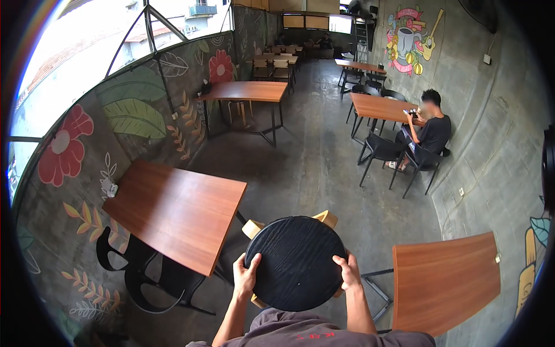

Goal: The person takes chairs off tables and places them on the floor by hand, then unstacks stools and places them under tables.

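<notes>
A round stool [298, 263] with a black wood-grain seat and light wooden legs is held in front of my body. My left hand [245, 274] grips the left edge of its seat, thumb on top. On the opposite edge, my right hand [348, 272] holds it the same way. The fingers of both hands are mostly hidden under the seat. Parts of the pale legs stick out around the seat's rim.
A wooden table [176, 211] with black chairs [147, 274] stands to my left, another table [445, 283] to my right. Farther ahead are a table [245, 91] on the left and a seated person [435, 133] at a table [384, 107] on the right. Concrete floor [306, 156] runs between.
</notes>
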Tool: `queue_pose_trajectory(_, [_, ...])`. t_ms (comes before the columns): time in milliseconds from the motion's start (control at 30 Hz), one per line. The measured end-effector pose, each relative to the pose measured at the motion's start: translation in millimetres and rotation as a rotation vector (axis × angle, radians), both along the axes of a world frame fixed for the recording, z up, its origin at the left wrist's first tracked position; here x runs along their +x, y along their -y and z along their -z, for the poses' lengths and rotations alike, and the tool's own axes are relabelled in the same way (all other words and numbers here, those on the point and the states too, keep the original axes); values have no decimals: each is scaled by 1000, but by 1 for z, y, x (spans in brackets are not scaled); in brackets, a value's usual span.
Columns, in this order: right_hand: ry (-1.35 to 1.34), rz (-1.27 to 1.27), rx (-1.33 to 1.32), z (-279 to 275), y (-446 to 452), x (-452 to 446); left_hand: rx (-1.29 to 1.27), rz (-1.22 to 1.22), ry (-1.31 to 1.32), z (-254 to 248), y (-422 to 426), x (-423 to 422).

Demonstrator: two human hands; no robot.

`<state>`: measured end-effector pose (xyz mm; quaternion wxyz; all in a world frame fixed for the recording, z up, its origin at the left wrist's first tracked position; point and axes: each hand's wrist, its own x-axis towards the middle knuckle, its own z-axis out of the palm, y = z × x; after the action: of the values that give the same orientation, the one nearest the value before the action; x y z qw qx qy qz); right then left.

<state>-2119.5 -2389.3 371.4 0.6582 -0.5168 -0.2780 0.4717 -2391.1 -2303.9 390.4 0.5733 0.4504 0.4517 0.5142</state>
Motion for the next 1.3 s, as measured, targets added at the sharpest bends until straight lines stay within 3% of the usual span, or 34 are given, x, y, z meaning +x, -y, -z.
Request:
queue_pose_trajectory(333, [75,220,42,-32,-207,80,-6,209,23,-18,-256,107])
queue_pose_trajectory(533, [100,355,22,-32,-307,122,3,300,-14,-29,-374,162])
queue_pose_trajectory(733, [96,368,-8,-10,-433,176,-40,321,-96,-9,-501,213])
queue_pose_trajectory(900, [125,278,-22,2,-575,244,-38,236,-155,15,-616,265])
queue_pose_trajectory(1000, [96,207,30,-3,-678,287,57,79,-235,2,-700,302])
queue_pose_trajectory(1067, [119,145,54,-9,-746,314,72,-7,-93,-7,-750,321])
queue_pose_trajectory(1100, [146,104,83,-9,-780,327,35,-15,-198,-14,-776,325])
queue_pose_trajectory(1300, [143,2,136,-14,-927,379,118,-118,-121,-18,-910,377])
